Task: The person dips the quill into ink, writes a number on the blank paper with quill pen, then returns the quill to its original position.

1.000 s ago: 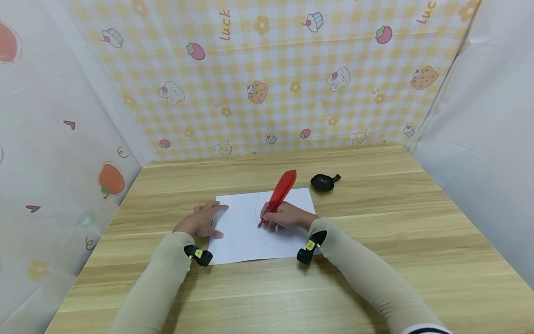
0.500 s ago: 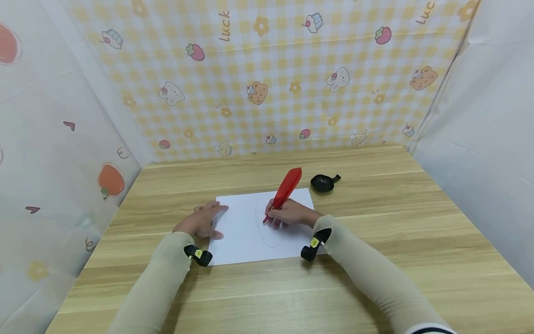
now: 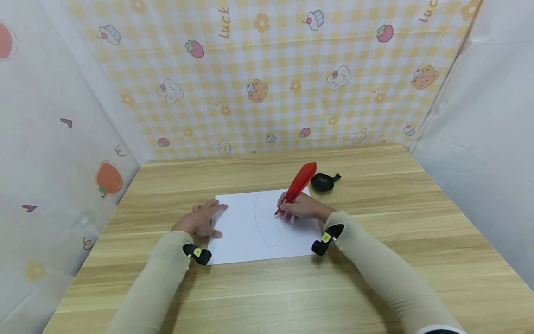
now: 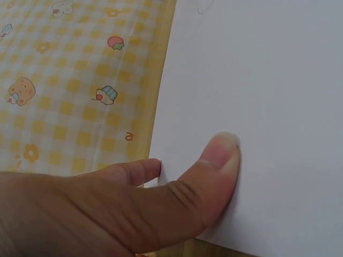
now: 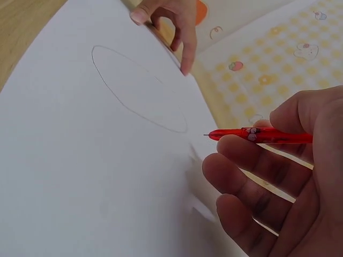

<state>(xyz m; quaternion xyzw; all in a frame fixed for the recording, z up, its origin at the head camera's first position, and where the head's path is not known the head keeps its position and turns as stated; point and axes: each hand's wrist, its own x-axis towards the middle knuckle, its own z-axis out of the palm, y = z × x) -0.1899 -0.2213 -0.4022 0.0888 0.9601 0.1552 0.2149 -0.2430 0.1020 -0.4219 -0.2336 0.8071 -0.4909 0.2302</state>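
Observation:
A sheet of white paper [image 3: 238, 236] lies on the wooden table, marked with a thin pencil-like line [image 3: 257, 227] that curves down into a loop. My right hand [image 3: 301, 206] pinches a red pen [image 5: 230, 134] topped with a large red feather [image 3: 302, 180]. The pen's fine tip points at the paper, up and right of the loop. My left hand [image 3: 201, 220] rests on the sheet's left edge. Its thumb [image 4: 222, 155] presses flat on the paper in the left wrist view, with the other fingers spread along the edge.
A small black rounded object [image 3: 322, 183] with a short tail lies just behind the paper's right corner. A yellow checked cloth [image 3: 292, 111] hangs behind the table [image 3: 267, 297]. White cloth walls stand at both sides.
My right hand has moved right and away from me with the pen, uncovering the loop, whose top now shows as a drawn line. My left hand stays put.

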